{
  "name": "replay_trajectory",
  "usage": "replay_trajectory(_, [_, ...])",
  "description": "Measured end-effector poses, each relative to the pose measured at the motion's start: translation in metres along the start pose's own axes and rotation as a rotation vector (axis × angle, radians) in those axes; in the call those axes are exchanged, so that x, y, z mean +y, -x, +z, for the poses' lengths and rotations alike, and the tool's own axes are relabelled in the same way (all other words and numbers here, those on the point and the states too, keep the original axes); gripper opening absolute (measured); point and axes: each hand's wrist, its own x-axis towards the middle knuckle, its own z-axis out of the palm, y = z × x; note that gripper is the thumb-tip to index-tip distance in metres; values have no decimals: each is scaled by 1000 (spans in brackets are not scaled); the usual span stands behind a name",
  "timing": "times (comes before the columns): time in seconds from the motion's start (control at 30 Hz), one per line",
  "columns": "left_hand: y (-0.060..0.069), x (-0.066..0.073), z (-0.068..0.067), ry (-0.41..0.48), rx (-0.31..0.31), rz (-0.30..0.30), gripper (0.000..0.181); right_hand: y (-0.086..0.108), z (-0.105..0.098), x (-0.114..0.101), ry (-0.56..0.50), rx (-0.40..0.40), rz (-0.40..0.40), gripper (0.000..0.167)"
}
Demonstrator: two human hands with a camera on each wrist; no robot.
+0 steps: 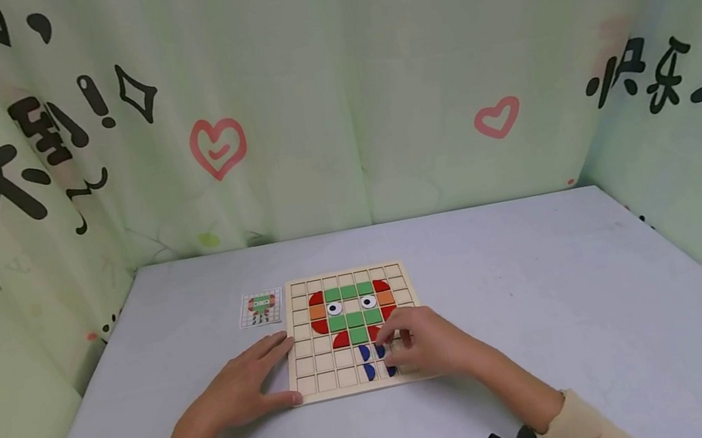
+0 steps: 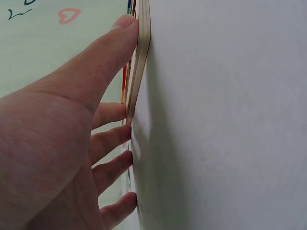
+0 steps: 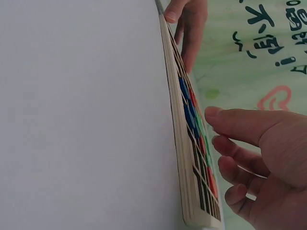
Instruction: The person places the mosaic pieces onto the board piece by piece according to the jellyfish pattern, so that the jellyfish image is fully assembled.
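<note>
A wooden grid board (image 1: 326,382) lies on the table, bearing red, orange, green and blue pieces and two eye pieces (image 1: 335,308) set in its squares. My left hand (image 1: 246,382) rests at its left side, thumb on the near corner and fingers spread along the edge. Over the lower right part of the board is my right hand (image 1: 431,342), fingers loosely bent, beside the blue pieces (image 1: 369,371). In the right wrist view the thumb (image 3: 230,120) and fingers stand apart, with no piece visible between them. The right hand partly hides some red and blue pieces.
A small pattern card (image 1: 261,308) with a similar figure lies at the board's upper left. The white table (image 1: 550,309) extends to both sides. Light green curtains (image 1: 336,96) with black characters and pink hearts hang behind and beside it.
</note>
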Motion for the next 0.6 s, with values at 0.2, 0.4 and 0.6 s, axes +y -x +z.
replay_trajectory(0.2, [0,-1,0,1,-1,6,85,8,-17,11,-9,59,35,19])
replay_trajectory(0.4, [0,0,0,4,-3,-5,85,11,-31,24,4,84,66,20])
replay_trajectory(0.6, [-1,-2,1,-4,1,-2,86,14,-38,37,26,110,122,23])
